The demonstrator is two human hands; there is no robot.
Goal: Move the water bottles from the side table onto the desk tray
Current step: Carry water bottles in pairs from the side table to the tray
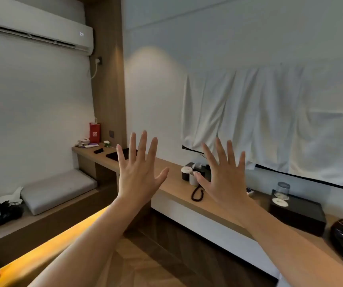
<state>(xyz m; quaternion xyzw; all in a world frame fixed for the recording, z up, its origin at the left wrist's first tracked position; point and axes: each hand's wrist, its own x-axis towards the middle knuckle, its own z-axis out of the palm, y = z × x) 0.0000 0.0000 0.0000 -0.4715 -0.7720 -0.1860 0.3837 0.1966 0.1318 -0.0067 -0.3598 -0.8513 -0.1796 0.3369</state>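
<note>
Wooden desk [174, 184] runs behind my raised arms. Left hand [139, 175] and right hand [224, 183] face palm-out, fingers spread wide, holding nothing. A black tray [112, 156] lies just past the left little finger. I cannot tell where the water bottles are.

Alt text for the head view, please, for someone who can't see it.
The left hand and right hand are raised open, fingers spread, holding nothing, before a long wooden desk along the wall. On the desk stand two cups and a black box with a glass on it; a white sheet hangs above. No water bottles show.
</note>
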